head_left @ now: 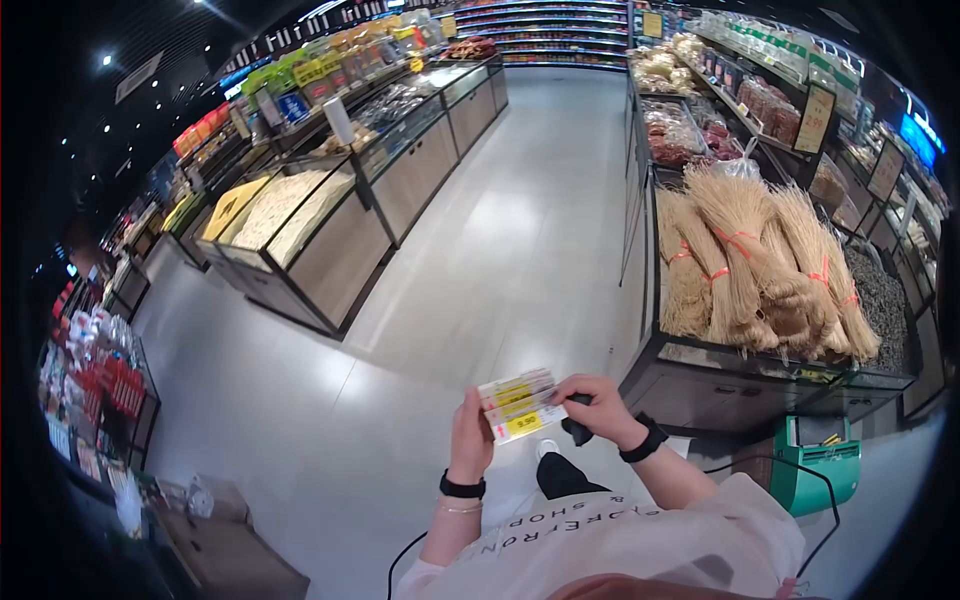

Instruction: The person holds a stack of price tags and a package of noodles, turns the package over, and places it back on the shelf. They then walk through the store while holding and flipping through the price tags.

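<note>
Several price tags (pixel 520 402), white with yellow bands and printed figures, are fanned one above another in front of my body. My left hand (pixel 470 442) is closed on their left edge, with the thumb along the side. At their right edge, the fingers of my right hand (pixel 600 410) pinch the tags. A small black object (pixel 577 431) sits under the curled fingers of that same hand; its kind is not clear. Black bands circle both wrists.
Bundles of dried noodles (pixel 765 265) tied with red bands fill the display bin (pixel 700 355) on the right. Below stands a green box-shaped item (pixel 815 465) beside a black cable. Wooden display counters (pixel 335 250) line the left of the grey aisle floor (pixel 480 250). A cardboard-brown box (pixel 215 540) is at lower left.
</note>
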The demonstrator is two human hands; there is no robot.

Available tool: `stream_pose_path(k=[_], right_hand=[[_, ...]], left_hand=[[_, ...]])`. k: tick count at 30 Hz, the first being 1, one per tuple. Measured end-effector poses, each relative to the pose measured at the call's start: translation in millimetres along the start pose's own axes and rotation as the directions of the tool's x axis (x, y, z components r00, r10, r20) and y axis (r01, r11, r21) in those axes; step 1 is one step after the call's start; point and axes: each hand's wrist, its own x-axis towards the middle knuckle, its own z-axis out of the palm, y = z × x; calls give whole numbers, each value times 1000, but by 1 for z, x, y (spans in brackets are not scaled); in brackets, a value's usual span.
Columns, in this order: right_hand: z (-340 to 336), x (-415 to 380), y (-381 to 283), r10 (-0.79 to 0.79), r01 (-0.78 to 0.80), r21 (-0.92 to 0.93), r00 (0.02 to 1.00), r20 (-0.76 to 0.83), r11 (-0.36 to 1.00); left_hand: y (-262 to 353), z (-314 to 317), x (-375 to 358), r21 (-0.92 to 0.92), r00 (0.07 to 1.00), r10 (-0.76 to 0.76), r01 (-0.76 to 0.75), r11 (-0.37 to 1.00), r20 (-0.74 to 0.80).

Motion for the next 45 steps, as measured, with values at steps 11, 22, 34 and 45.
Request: stream_pose_path(k=[11, 22, 34, 45], right_hand=[[-13, 216, 53, -25, 17, 150, 999, 48, 989], [-36, 396, 109, 29, -29, 8, 994, -102, 1000], [-113, 525, 136, -27, -69, -162, 847, -530, 984], [-238, 695, 236, 21, -56, -41, 803, -596, 998]], left_hand=[[60, -25, 210, 163, 1000, -11, 11, 987, -2], [76, -58, 431, 147, 989, -133, 122, 982, 66], [62, 2, 687, 250, 785, -464, 392, 885, 411], [23, 80, 903, 396, 819, -443, 295, 870, 364]])
